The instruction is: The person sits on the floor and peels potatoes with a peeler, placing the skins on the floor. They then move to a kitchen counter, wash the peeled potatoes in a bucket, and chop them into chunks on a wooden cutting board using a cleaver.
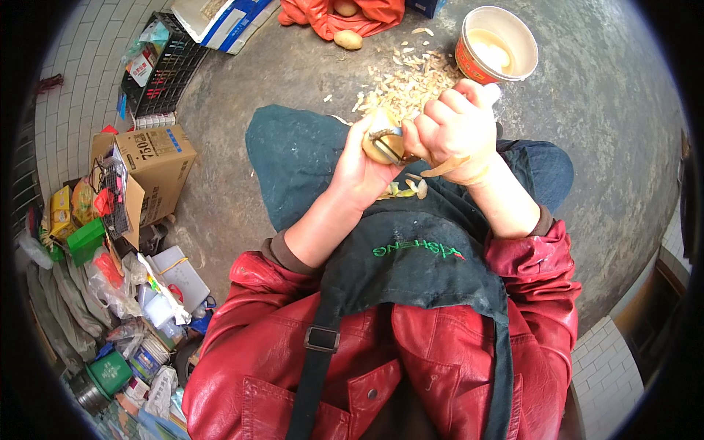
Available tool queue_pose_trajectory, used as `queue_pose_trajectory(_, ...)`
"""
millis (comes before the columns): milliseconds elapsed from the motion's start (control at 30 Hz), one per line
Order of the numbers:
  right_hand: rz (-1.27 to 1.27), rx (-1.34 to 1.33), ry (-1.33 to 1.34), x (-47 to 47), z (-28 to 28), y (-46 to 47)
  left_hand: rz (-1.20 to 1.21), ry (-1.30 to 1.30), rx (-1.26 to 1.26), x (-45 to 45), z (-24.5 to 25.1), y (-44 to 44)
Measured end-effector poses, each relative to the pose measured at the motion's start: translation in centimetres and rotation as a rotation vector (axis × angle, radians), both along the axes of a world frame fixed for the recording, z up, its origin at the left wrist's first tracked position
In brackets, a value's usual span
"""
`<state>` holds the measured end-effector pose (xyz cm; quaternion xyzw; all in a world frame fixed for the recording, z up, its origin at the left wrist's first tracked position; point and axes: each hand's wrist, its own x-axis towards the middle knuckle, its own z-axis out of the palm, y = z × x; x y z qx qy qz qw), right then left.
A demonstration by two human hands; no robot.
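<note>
My left hand (357, 170) holds a pale, peeled-looking potato (379, 124) above my lap. A vegetable peeler (389, 149) lies against the potato's near side, and my right hand (454, 129) is closed around its handle, most of which is hidden. A strip of peel (445, 166) clings to my right wrist. More peelings (407, 190) rest on the dark apron (418, 247). Beyond my hands, a heap of potato peelings (404, 82) is spread on the floor. A plastic bucket (467, 55) behind my right hand contains cloudy liquid and pale pieces.
An unpeeled potato (348, 39) lies by a red plastic bag (308, 16) holding another potato. At left stand a black crate (165, 82), a cardboard box (165, 176) and a pile of mixed packages. A blue-and-white box (231, 27) is at the top left.
</note>
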<state>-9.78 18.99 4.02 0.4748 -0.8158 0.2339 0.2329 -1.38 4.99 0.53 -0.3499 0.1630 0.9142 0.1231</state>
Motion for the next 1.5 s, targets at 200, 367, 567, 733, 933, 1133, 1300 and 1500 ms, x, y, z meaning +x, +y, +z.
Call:
queue_pose_trajectory(200,-0.145,0.071,-0.003,-3.9,-2.6,2.2,-0.202,0.169,0.073,1.0,-0.3,-1.3)
queue_pose_trajectory(367,-0.066,0.126,-0.005,-2.5,-1.2,1.2,-0.171,0.094,-0.148,0.5,-0.2,-0.4)
queue_pose_trajectory(567,-0.091,0.051,-0.024,-2.1,-0.1,2.0,-0.322,0.259,-0.293,0.2,0.5,-1.4)
queue_pose_trajectory(733,-0.181,0.125,-0.048,-4.0,-4.5,3.0,-0.413,0.474,-0.034,1.4,0.9,-2.0)
queue_pose_trajectory(933,-0.156,0.083,-0.171,-2.5,-2.1,3.4,-0.136,0.211,0.229,0.1,0.1,-2.0)
queue_pose_trajectory(1133,-0.063,-0.100,-0.114,-0.7,0.4,1.2,-0.176,0.234,-0.299,-0.2,-0.3,-1.0)
queue_pose_trajectory(1300,-0.062,-0.051,-0.071,-0.8,-0.1,0.9,-0.128,0.395,-0.267,0.4,-0.6,-1.1)
queue_pose_trajectory(1500,-0.048,-0.019,-0.095,-0.5,1.2,0.6,-0.127,0.529,-0.510,0.9,-0.2,-0.8)
